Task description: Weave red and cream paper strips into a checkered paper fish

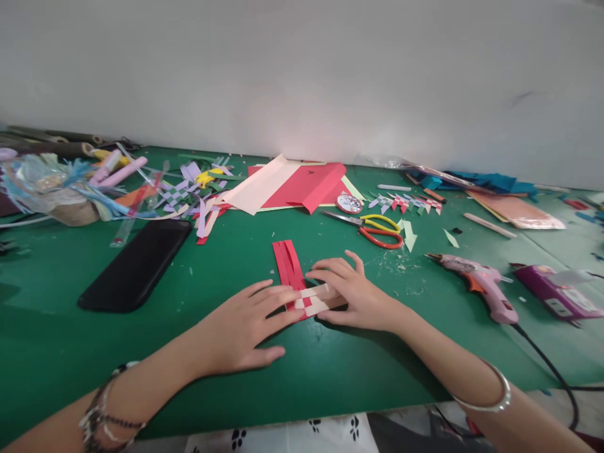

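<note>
Red paper strips point(287, 261) stand upright on the table and cross cream paper strips point(315, 292) that run to the right, making a small checkered weave at the crossing. My left hand point(250, 321) lies with fingers stretched and apart, its fingertips touching the left edge of the weave; the thumb rests away from it. My right hand point(358, 289) arches over the cream strips, thumb at their lower edge and fingers at the upper edge. Its palm hides their right ends.
Beyond the hands lie scissors point(382, 229), red paper sheets point(302, 185) and a string of woven paper pieces point(408, 202). A black phone point(136, 267) lies left. A pink glue gun point(479, 280) with its cord and a purple box point(557, 289) are right. Scrap strips point(174, 195) clutter the back left.
</note>
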`<state>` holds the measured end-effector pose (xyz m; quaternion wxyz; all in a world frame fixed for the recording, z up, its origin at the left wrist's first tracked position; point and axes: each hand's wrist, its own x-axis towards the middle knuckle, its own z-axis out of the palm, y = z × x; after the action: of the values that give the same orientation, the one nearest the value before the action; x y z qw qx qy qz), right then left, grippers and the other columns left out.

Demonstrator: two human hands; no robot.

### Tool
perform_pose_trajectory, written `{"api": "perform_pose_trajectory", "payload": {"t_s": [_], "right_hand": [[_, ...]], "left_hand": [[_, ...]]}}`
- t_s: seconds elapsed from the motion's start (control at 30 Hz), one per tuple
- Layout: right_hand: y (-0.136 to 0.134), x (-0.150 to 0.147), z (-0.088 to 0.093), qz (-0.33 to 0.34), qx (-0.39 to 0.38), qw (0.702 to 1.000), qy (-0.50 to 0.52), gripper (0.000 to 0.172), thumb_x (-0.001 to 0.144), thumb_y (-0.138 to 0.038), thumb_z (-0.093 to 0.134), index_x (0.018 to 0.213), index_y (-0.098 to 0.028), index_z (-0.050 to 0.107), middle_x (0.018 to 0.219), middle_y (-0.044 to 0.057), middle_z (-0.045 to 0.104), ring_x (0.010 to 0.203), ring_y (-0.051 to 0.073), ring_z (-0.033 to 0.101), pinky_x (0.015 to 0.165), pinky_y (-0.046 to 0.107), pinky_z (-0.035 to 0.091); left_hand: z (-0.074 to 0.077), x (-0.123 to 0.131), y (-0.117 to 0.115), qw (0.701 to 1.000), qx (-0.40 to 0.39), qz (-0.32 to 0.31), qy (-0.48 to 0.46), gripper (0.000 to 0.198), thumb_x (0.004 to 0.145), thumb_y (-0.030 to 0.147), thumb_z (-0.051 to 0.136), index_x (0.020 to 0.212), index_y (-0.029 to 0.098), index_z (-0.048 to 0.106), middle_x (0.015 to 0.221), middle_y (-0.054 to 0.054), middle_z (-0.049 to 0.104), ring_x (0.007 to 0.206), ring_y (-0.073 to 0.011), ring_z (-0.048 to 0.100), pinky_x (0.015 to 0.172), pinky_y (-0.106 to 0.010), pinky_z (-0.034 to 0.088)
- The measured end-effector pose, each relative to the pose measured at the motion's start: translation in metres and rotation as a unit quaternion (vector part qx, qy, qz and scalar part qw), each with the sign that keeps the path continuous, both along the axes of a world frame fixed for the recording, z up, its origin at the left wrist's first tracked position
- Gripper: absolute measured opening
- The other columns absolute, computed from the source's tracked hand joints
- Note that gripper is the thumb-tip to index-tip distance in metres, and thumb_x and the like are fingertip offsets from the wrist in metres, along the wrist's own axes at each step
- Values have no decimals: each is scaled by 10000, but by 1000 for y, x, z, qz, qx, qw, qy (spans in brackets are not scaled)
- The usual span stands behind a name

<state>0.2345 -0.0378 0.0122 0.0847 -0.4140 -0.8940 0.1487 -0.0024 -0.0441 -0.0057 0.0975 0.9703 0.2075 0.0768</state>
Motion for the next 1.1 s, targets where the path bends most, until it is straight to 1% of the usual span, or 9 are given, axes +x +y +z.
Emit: {"api": "perform_pose_trajectory", "payload": {"t_s": [0.1, 0.17, 0.27, 0.4, 0.63, 0.8, 0.87, 0.97, 1.1], "right_hand": [[-6, -1, -1, 13, 15, 1000, -9, 527, 790, -421, 452, 1272, -221, 377, 1289, 98, 444, 1216, 215, 350, 1024, 501, 30], [-8, -3, -2, 37, 13, 999, -28, 536, 801, -421, 437, 1293, -223, 358, 1332, 91, 408, 1239, 215, 326, 1027, 503, 31], [-9, -6, -5, 58, 3, 997, -42, 513, 819, -398, 418, 1299, -228, 354, 1351, 80, 389, 1244, 206, 327, 1028, 509, 49], [-7, -6, -9, 63, -12, 997, -33, 471, 844, -387, 386, 1289, -234, 369, 1355, 76, 383, 1244, 187, 332, 1030, 506, 38], [-7, -7, -11, 60, -21, 997, -35, 444, 862, -368, 359, 1280, -219, 378, 1350, 71, 391, 1245, 174, 329, 1029, 499, 10], [-7, -5, -5, 45, 2, 998, -32, 422, 826, -371, 423, 1217, -214, 452, 1305, 91, 442, 1194, 197, 389, 1021, 485, 39], [-7, -2, -2, 29, 25, 999, -30, 378, 804, -363, 460, 1150, -217, 505, 1238, 92, 497, 1146, 204, 429, 1009, 474, 67], [-8, 6, 2, 11, 56, 998, -28, 239, 788, -327, 492, 991, -231, 576, 1093, 57, 576, 1048, 196, 485, 982, 468, 81], [-11, 12, 1, -5, 100, 995, -19, 120, 791, -244, 493, 859, -241, 592, 962, 9, 617, 941, 167, 522, 958, 469, 63]], "left_hand": [[-1, -5, -3, 998, -48, -16, 44, 674, 797, 573, 386, 1363, 260, 198, 1406, -88, 285, 1267, -282, 267, 1032, -519, 132], [-2, -6, -4, 995, -75, -5, 66, 736, 764, 641, 358, 1371, 292, 132, 1438, -89, 191, 1294, -297, 200, 1024, -554, 77], [-2, -7, -4, 992, -97, 0, 84, 757, 749, 661, 358, 1368, 318, 89, 1448, -85, 141, 1305, -301, 162, 1016, -572, 42], [-1, -6, -2, 991, -103, -4, 83, 760, 751, 658, 357, 1367, 324, 62, 1448, -75, 137, 1308, -292, 154, 1024, -555, 50], [-3, -11, -1, 992, -99, -12, 72, 792, 743, 670, 351, 1376, 277, 83, 1437, -74, 190, 1297, -277, 204, 1040, -518, 30], [1, -11, -1, 993, -84, -26, 79, 813, 747, 660, 360, 1382, 227, 94, 1433, -75, 210, 1297, -252, 211, 1054, -473, 10], [2, -8, -1, 994, -75, -34, 71, 811, 742, 648, 388, 1374, 195, 160, 1417, -85, 260, 1282, -250, 246, 1062, -446, 41], [2, -3, -2, 996, -63, -35, 46, 791, 725, 640, 428, 1321, 136, 300, 1349, -114, 381, 1221, -259, 346, 1052, -408, 141], [0, 3, -3, 998, -51, -18, 17, 767, 690, 640, 481, 1232, 102, 413, 1249, -136, 484, 1124, -283, 438, 988, -410, 267]]}}
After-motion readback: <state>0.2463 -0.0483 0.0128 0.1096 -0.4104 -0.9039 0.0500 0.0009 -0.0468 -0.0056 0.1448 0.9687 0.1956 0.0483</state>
